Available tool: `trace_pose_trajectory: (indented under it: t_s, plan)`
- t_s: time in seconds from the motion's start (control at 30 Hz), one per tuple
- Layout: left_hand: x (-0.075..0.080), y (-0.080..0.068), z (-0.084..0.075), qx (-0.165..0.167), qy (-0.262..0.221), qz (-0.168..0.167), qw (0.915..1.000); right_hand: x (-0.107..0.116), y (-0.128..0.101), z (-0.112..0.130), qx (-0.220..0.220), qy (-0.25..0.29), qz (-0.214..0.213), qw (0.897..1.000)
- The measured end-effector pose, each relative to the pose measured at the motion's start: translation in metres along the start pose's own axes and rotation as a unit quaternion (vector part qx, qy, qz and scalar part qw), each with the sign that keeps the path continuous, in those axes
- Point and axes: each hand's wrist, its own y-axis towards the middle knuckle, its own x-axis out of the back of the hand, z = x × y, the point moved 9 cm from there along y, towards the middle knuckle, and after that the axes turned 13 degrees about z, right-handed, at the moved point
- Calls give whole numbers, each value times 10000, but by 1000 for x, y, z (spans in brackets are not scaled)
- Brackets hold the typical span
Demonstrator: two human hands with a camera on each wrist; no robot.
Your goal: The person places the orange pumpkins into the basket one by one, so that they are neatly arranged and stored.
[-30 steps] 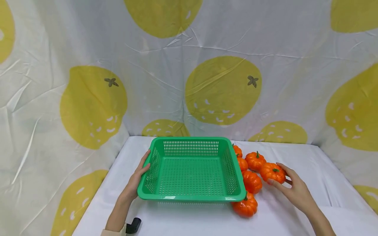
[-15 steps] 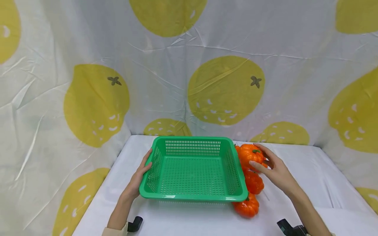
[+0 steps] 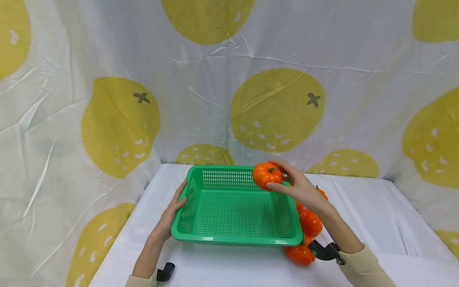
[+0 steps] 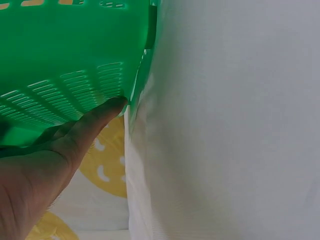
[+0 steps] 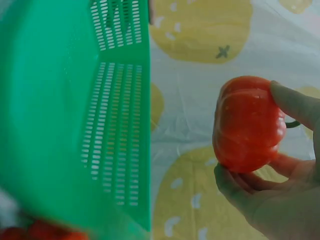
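While the left hand steadies the green basket, a pumpkin hangs over it.
Right hand fingers curl round the pumpkin above the basket's far right corner; left fingers lie straight against its left wall.

Head camera looking forward and down over the table, left wrist camera hard against the basket wall, right wrist camera close beside the basket, all sharing it

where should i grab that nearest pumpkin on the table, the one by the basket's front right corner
Judging from the head view, take the nearest pumpkin around its round ribbed sides, coming from above and from the right. The green basket crowds its left side and another pumpkin sits just behind it. The stem looks too small to grip.
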Motion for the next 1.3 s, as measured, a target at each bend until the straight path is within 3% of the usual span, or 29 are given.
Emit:
trace_pose_trajectory:
  t_s: [0.2, 0.83, 1.1, 1.3]
  plan:
    - [1, -1, 0, -8, -37, -19, 10000, -11, 29, 9, 11, 201, 284, 9994]
    - [2, 0, 1, -31, -80, -1, 10000, -57, 108, 13, 319, -79, 953, 9949]
    - [2, 1, 2, 2, -93, -17, 10000, -89, 133, -7, -237, 6, 1343, 9907]
    - [1, 1, 2, 27, -16, 24, 10000, -105, 146, -17, -330, 35, 1519, 9878]
